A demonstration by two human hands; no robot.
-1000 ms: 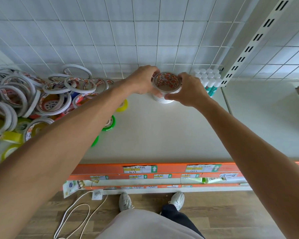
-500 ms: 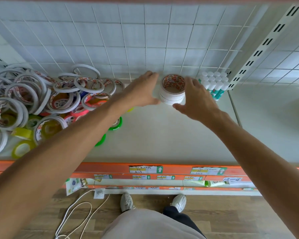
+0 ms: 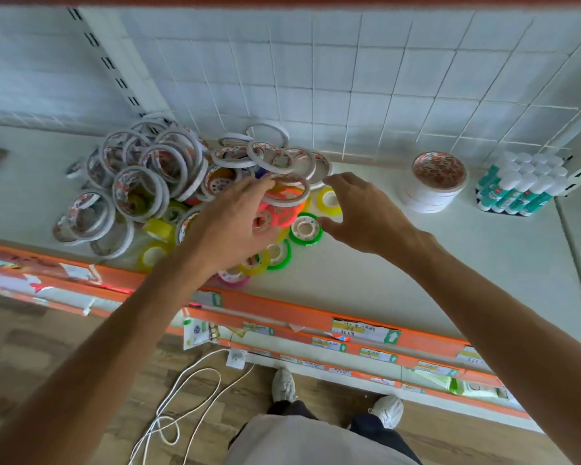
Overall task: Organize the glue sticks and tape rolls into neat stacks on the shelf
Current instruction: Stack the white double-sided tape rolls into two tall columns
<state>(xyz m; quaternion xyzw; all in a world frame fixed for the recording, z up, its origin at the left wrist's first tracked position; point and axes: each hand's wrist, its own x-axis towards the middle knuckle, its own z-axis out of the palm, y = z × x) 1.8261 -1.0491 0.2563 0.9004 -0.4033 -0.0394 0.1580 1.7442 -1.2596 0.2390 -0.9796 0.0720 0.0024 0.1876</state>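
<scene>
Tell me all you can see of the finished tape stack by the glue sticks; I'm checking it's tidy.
The tape stack is a short column of several white rolls, edges roughly lined up, the top core showing a red-and-white printed label. It stands upright on the white shelf near the tiled back wall, just left of the glue sticks, apart from them. Neither hand touches it.

Bare shelf (image 3: pixel 366 263) lies open between the heaped loose tape rolls (image 3: pixel 141 189) and the stacked tape rolls (image 3: pixel 433 186), with upright glue sticks (image 3: pixel 520 186) blocking the far right.
</scene>
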